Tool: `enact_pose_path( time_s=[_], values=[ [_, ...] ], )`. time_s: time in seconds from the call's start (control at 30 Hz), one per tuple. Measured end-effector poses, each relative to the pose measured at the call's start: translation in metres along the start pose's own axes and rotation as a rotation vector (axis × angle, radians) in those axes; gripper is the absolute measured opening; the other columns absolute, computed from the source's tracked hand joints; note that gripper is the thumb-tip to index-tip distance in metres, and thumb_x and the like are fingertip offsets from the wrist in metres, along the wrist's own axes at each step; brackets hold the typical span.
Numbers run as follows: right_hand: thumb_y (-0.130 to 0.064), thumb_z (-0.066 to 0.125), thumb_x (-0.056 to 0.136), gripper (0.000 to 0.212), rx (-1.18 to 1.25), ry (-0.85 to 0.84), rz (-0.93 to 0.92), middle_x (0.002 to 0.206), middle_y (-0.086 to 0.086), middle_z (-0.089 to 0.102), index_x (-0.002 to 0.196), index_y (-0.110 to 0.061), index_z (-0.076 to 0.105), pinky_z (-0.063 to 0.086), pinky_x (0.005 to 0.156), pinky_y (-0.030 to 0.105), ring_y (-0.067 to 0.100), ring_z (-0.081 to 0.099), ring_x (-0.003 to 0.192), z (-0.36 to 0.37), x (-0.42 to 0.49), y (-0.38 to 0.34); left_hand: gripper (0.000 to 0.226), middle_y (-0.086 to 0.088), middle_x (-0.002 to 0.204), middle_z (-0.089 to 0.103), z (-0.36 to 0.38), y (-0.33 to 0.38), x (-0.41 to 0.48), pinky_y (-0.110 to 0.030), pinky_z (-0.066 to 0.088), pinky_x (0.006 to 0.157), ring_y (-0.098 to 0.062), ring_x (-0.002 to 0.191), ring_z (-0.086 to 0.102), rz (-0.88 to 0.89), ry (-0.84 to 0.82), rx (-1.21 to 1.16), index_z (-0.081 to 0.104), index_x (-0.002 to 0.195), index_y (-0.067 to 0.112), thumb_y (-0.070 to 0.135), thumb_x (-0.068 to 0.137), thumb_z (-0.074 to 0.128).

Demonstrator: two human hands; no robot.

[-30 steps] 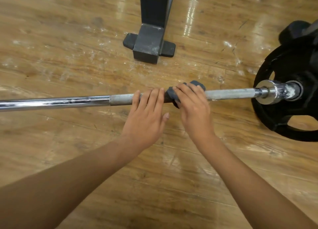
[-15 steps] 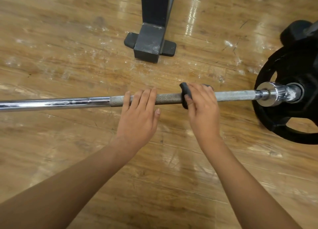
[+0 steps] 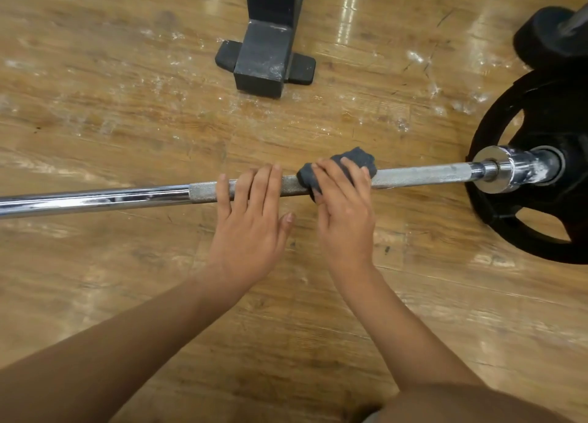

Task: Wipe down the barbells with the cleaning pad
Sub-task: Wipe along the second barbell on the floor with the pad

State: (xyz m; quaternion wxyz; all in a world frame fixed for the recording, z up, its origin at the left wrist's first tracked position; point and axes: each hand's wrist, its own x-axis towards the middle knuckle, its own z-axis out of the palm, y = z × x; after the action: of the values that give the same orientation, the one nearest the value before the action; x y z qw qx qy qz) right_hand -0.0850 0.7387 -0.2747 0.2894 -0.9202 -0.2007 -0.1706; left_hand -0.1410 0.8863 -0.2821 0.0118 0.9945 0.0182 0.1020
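The barbell (image 3: 127, 196) was seen laid across the wooden floor (image 3: 95, 263), run from the left edge over to the right, where its sleeve (image 3: 509, 169) was pushed through a black weight plate (image 3: 525, 231). White smears were picked out on that sleeve. The left hand (image 3: 251, 228) was laid flat over the knurled stretch of the bar: four fingers straight across the top, thumb left free on the near side, nothing gripped.

Just beside it, to the right, the cleaning pad (image 3: 356, 162) was spotted, dark grey, bunched and folded over the bar. It was held there by the right hand (image 3: 346, 219), with the fingers bent over its top and the thumb tucked against its near edge. A corner of the pad was left sticking out past the fingertips on the far side. The two hands were set close together, with only a short length of knurling shown between them. Between the pad and the sleeve, a paler length of knurling was exposed.

Beyond the bar, the black foot of a rack post (image 3: 264, 57) was planted on the floor, with whitish scuffs scattered around it. In the upper right corner a second dark rounded object (image 3: 553, 31) was partly caught, too cropped to be identified
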Motion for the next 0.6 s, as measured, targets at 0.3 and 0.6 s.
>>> enact_pose_path(
  time_s=[0.3,0.6],
  values=[
    [0.005,0.06,0.095,0.035,0.018,0.021,0.033,0.134,0.004,0.065,0.128,-0.004,0.068,0.03,0.119,0.052,0.031,0.052,0.132,-0.021,-0.019,0.013,0.07,-0.016,0.159,0.032,-0.005,0.01,-0.026,-0.06,0.003,0.122,-0.037,0.148,0.03,0.016,-0.029,0.016,0.02,0.159,0.0,0.044,0.106,0.032],
    [-0.006,0.033,0.109,0.039,-0.011,-0.083,-0.259,0.134,0.008,0.065,0.128,-0.002,0.067,0.034,0.118,0.047,0.033,0.058,0.125,-0.04,-0.017,0.052,0.07,-0.014,0.163,0.026,0.006,0.008,-0.038,-0.057,-0.006,0.123,-0.034,0.152,0.024,0.079,0.045,0.053,0.01,0.161,0.004,0.04,0.106,0.032]
  ],
)
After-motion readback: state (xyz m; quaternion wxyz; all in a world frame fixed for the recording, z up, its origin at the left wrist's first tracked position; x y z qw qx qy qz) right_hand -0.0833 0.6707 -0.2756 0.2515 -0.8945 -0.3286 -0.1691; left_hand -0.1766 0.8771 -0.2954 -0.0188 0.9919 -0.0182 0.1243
